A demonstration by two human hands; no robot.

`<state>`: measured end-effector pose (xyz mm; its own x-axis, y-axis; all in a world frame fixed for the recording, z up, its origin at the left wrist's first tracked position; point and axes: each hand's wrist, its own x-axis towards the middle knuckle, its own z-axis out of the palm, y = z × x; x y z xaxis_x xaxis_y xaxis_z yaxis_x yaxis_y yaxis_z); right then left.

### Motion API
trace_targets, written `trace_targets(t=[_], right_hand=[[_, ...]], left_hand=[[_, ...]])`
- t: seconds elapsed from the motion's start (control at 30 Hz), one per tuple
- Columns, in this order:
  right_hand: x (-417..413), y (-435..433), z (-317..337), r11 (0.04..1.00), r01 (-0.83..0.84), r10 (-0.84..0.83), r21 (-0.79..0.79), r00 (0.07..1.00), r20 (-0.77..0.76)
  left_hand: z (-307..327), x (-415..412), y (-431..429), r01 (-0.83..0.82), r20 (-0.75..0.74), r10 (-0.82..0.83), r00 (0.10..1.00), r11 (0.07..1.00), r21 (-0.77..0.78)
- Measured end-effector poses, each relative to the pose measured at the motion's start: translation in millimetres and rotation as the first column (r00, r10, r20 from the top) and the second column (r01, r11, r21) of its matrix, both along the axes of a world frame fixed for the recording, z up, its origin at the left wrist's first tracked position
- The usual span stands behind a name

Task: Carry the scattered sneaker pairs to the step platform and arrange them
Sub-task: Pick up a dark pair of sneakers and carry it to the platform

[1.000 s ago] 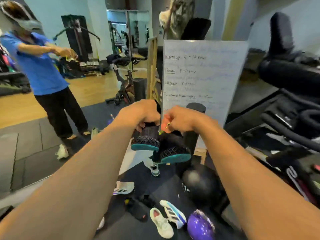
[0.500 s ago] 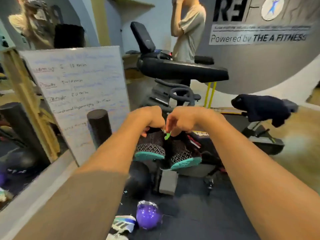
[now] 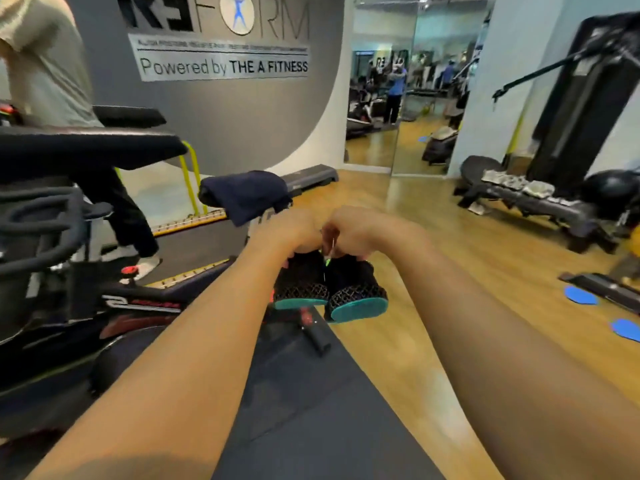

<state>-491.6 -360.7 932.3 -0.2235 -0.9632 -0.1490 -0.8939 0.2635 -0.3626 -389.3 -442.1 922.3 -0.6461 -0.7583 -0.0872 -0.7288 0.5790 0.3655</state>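
View swung off the whiteboard and floor clutter onto the step platform (image 3: 313, 175) ahead by the wall, so the carry was probably mid-way. Left hand (image 3: 291, 233) and right hand (image 3: 351, 233) stayed side by side, arms outstretched, each clamped on one shoe of the sneaker pair (image 3: 301, 287), held in the air well short of the platform.

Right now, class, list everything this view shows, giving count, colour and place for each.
sneakers: two, black with teal soles, held side by side
step platform: one, dark grey, floor by the curved wall
exercise bike: one, black, left
towel: one, navy, draped beyond the hands
discs: two, blue, floor right
bench: one, black, right
bystander: one, beige shirt, behind bike
left hand: one, gripping the left sneaker
right hand: one, gripping the right sneaker
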Motion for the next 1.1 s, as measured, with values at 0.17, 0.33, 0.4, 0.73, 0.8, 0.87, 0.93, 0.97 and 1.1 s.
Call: trace_targets(t=[0.17, 0.33, 0.4, 0.73, 0.8, 0.87, 0.93, 0.97, 1.1], right_hand=[[-119, 48, -7, 0.988, 0.150, -0.151, -0.021, 0.986, -0.070], [-213, 65, -30, 0.959, 0.280, -0.276, 0.036, 0.958, -0.081], [-249, 63, -40, 0.944, 0.325, -0.321, 0.054, 0.944, -0.077], [-416, 35, -42, 0.838, 0.543, -0.543, 0.055, 0.839, -0.010], [-447, 29, -40, 0.821, 0.570, -0.570, 0.011, 0.821, -0.035], [-481, 24, -43, 0.800, 0.600, -0.600, -0.006, 0.799, -0.038], [-521, 19, -50, 0.782, 0.623, -0.623, -0.016, 0.781, -0.043], [-542, 15, -54, 0.771, 0.637, -0.637, -0.013, 0.770, -0.048], [-625, -1, -64, 0.765, 0.643, -0.642, 0.020, 0.766, -0.039]], left_hand=[[-11, -131, 36, 0.150, 0.009, -0.150, 0.989, 0.981, -0.122], [-38, -237, 48, 0.222, -0.018, -0.225, 0.974, 0.969, -0.104], [-48, -278, 45, 0.269, -0.006, -0.271, 0.963, 0.959, -0.092], [-56, -477, 1, 0.474, 0.000, -0.492, 0.871, 0.839, -0.269], [-57, -518, -9, 0.503, -0.014, -0.529, 0.849, 0.815, -0.287], [-62, -559, -16, 0.531, -0.011, -0.558, 0.830, 0.795, -0.292], [-67, -601, -22, 0.548, -0.003, -0.573, 0.820, 0.786, -0.285], [-71, -622, -25, 0.554, -0.005, -0.579, 0.815, 0.782, -0.286], [-85, -702, -35, 0.547, -0.020, -0.583, 0.812, 0.774, -0.319]])
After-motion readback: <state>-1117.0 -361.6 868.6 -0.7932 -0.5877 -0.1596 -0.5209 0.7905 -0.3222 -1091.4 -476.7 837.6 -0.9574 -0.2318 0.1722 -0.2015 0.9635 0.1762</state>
